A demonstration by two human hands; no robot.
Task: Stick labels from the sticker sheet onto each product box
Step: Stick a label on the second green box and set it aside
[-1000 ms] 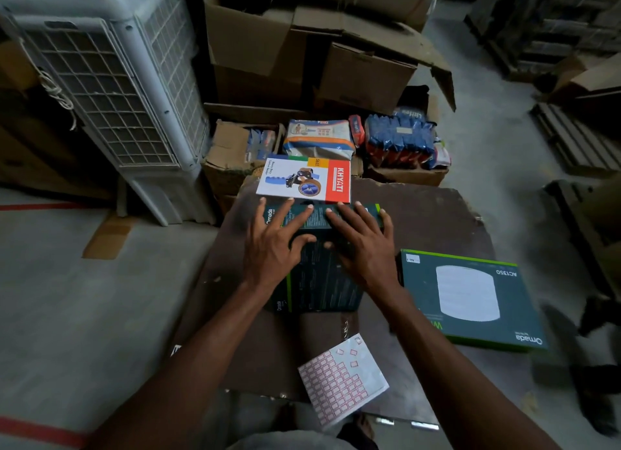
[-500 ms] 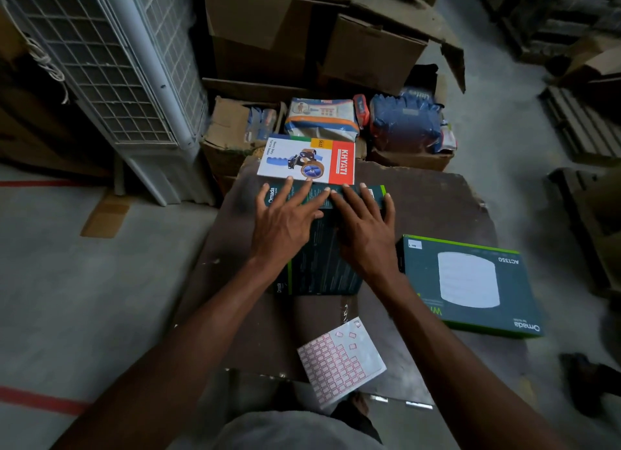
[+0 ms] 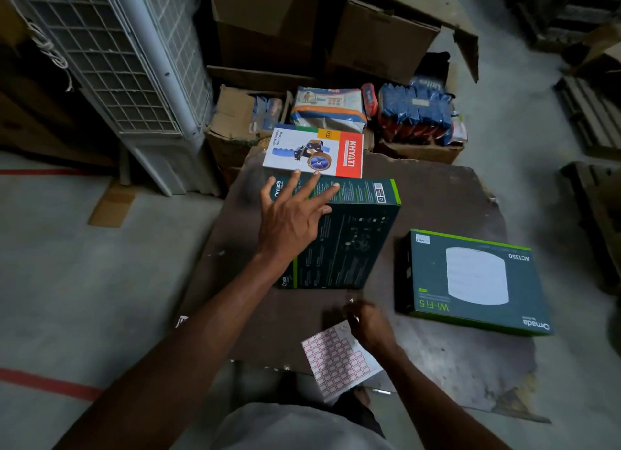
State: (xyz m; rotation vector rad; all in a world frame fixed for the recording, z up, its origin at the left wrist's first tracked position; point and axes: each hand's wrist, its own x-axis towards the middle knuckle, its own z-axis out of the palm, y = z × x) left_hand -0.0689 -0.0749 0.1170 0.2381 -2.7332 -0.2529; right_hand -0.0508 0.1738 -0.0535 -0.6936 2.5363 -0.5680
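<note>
Spread flat, the left hand (image 3: 291, 214) rests open on the dark green cardboard product box (image 3: 346, 238). Right hand (image 3: 369, 325) touches the white sheet of red-bordered stickers (image 3: 336, 359); its grip is unclear.

board (image 3: 437, 194): I read worn, matt, rough wood
centre box (image 3: 349, 244): smooth printed card
sticker sheet (image 3: 336, 359): thin paper
3 o'clock box (image 3: 470, 281): same card, slight sheen
</note>
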